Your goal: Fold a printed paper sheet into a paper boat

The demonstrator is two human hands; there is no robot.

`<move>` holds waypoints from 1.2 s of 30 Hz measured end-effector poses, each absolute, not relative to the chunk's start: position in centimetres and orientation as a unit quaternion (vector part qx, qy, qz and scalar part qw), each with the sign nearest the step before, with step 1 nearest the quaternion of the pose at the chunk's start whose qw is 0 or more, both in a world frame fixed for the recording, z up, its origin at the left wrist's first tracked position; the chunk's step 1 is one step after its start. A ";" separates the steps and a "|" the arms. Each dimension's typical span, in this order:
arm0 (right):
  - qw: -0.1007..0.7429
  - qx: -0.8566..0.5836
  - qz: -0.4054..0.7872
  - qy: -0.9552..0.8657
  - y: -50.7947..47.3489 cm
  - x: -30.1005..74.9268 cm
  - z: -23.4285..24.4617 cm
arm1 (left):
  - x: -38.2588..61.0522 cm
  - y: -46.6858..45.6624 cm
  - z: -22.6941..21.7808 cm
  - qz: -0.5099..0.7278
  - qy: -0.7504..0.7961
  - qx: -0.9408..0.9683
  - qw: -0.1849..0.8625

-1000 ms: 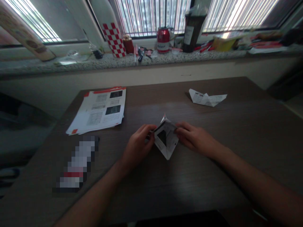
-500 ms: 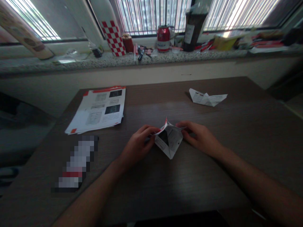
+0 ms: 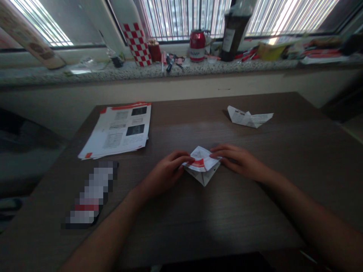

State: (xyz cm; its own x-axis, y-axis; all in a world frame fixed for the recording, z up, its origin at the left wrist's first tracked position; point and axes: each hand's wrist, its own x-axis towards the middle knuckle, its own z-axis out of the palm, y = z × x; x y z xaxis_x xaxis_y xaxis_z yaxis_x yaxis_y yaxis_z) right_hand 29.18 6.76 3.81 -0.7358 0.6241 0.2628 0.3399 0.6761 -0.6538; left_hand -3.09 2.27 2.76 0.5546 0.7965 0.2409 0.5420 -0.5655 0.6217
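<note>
Between my hands is a folded sheet of printed paper [image 3: 202, 166], its top layer opened into a flap with a red-orange strip and a point at the bottom. My left hand [image 3: 167, 169] grips its left corner, fingertips on top and thumb at the edge. On the other side my right hand [image 3: 237, 158] has its fingers over the right corner, thumb underneath. A finished paper boat [image 3: 249, 118] lies on the table farther back to the right, apart from both hands.
A stack of printed sheets [image 3: 119, 130] lies at the back left of the brown table [image 3: 181, 226]. Nearer me is a blurred-out phone-shaped object [image 3: 90, 196]. On the stone windowsill [image 3: 113, 75] stand a red can [image 3: 197, 45], a dark bottle [image 3: 234, 36] and a checkered bottle [image 3: 137, 43].
The paper's raised upper edge has come down toward me, flattening into a flap that covers the dark printed patch. Both hands stay at its corners, fingers now farther over the paper.
</note>
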 end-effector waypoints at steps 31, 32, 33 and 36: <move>0.220 -0.237 0.177 -0.929 5.8 28.1 2.7 | -1.5 1.4 2.4 0.184 0.374 0.896 0.155; 0.220 -0.236 0.176 -0.930 5.8 28.0 2.6 | -1.4 1.4 2.3 0.184 0.370 0.897 0.156; 0.219 -0.235 0.176 -0.931 5.7 27.9 2.6 | -1.4 1.4 2.2 0.186 0.368 0.897 0.157; 0.215 -0.231 0.177 -0.932 5.6 27.7 2.4 | -1.4 1.4 2.1 0.192 0.366 0.895 0.166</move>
State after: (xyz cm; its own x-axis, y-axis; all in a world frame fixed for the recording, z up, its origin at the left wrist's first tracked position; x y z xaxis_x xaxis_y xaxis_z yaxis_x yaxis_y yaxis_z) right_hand 27.74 5.59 2.40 -0.8003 0.5075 0.3193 0.3549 0.8302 -0.4299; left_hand -1.42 1.44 2.07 0.6580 0.7194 0.2226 0.5919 -0.6768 0.4378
